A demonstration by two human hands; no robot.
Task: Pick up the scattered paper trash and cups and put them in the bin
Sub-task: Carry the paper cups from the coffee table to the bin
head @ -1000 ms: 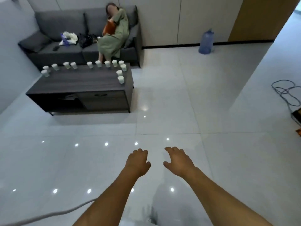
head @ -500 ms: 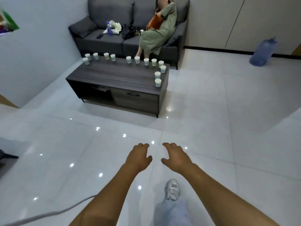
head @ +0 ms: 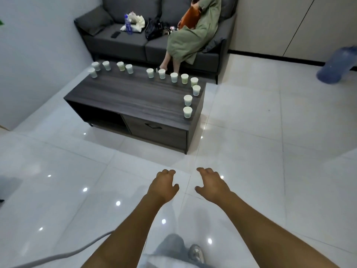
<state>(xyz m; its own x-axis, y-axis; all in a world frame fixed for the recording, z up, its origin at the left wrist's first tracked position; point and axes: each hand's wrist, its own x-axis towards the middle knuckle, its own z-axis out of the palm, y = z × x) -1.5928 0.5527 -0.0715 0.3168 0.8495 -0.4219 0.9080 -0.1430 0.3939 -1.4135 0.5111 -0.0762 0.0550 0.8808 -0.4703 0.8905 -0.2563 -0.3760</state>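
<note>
Paper cups, white ones, stand upright on the dark wooden coffee table, well ahead of both hands. One row runs along the table's far edge, then the line turns and comes down the right-hand end, nearest cup sitting just above the drawer front. Whether anything is in them is hard to tell.

Left hand and right hand are out in front, side by side with a gap between them, palms down over the glossy white floor tiles. Fingers loosely bent on both, gripping nothing, touching nothing.

Beyond the table, further from the hands again, a grey sofa. A person in a green dress sits at its right end, cut off at the top edge of the view. On the seat to their left: a black bag, a clear bottle, pale crumpled material, too small to name, and a small dark flat object.

Far ahead of the right hand, a blue water jug, blurred, clipped by the frame. Under the arms, a trouser leg and a grey shoe, partly hidden. A pale cable crosses the floor below the left forearm.
</note>
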